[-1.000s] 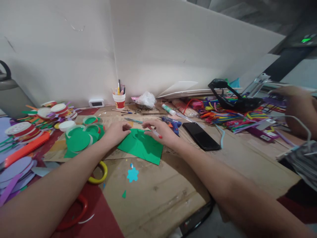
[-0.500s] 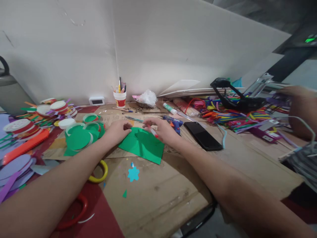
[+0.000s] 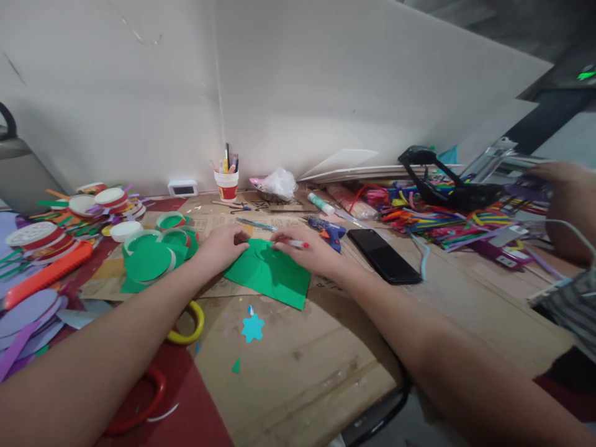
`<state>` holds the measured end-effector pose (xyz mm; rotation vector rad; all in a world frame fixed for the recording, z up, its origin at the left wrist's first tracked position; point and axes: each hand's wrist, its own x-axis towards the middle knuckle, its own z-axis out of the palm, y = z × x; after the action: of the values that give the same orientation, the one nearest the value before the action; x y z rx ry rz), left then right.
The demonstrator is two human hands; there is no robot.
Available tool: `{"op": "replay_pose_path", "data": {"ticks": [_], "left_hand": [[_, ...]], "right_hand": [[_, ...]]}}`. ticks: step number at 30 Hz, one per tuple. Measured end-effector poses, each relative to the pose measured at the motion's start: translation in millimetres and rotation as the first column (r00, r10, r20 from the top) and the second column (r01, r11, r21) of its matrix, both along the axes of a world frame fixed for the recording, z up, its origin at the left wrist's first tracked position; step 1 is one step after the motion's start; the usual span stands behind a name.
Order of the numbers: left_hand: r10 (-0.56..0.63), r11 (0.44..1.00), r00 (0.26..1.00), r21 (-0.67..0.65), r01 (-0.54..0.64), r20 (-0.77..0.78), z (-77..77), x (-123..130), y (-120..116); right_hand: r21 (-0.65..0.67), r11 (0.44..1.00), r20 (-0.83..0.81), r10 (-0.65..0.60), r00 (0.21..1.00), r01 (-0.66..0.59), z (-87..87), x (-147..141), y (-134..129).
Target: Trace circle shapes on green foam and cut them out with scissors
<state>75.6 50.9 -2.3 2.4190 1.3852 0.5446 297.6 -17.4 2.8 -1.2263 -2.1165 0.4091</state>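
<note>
A green sheet [image 3: 284, 282] lies on the cardboard with a faint round shape at its left part. My left hand [image 3: 225, 249] grips the sheet's upper left edge, thumb on top and fingers curled behind. At the upper right edge, my right hand [image 3: 305, 251] is closed around a slim white pen with a red end [image 3: 300, 244]; its fingertips touch the sheet. Below the sheet are a light-blue flower-shaped cutout [image 3: 252, 328] and a small green scrap [image 3: 236, 365]. Left of my left hand lie green discs [image 3: 148, 261] and rings.
Yellow-handled scissors [image 3: 190, 326] and a red handle [image 3: 151, 397] lie by my left forearm. A phone [image 3: 384, 256], a blue glue gun [image 3: 331, 233] and a glue stick [image 3: 321, 203] are at right. Pipe cleaners [image 3: 410, 217] pile up near another person's arm [image 3: 572, 211].
My right hand has turned and come closer to the left, fingertips down on the sheet. The pen has swung from pointing at the sheet to lying across the hand.
</note>
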Motion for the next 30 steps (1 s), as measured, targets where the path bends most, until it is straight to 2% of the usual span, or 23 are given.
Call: {"op": "replay_pose_path", "data": {"ticks": [2,4,8,12,15,20,25,30], "left_hand": [[-0.004,1.000,1.000,0.001,0.004,0.001,0.9,0,-1],[-0.002,1.000,1.000,0.001,0.003,-0.009,2.2,1,-2],[0.002,0.999,1.000,-0.034,-0.002,-0.012,4.8,1,-4],[-0.012,1.000,1.000,-0.020,0.012,0.013,5.6,1,-4],[-0.026,0.999,0.999,-0.037,0.027,0.031,5.7,0,-4],[-0.019,0.996,0.998,-0.084,0.023,0.052,5.8,1,-5],[-0.013,0.998,0.999,-0.065,0.016,0.038,5.2,1,-4],[0.004,0.997,1.000,-0.075,-0.003,0.023,7.1,1,-5]], "right_hand": [[-0.006,0.999,0.039,0.047,0.998,-0.047,-0.9,0,0],[-0.026,0.999,-0.007,0.043,0.999,-0.043,0.2,0,-1],[-0.053,0.996,-0.185,-0.079,0.980,0.070,7.6,0,-4],[-0.040,0.988,-0.218,-0.153,0.964,0.147,13.0,1,-6],[-0.033,0.996,-0.178,-0.091,0.980,0.086,11.7,0,-6],[-0.017,0.998,0.004,0.053,0.999,-0.053,4.1,0,-4],[-0.067,0.997,0.001,0.032,0.999,-0.032,2.0,1,-3],[-0.079,0.997,-0.105,-0.001,0.995,-0.007,6.7,0,-5]]}}
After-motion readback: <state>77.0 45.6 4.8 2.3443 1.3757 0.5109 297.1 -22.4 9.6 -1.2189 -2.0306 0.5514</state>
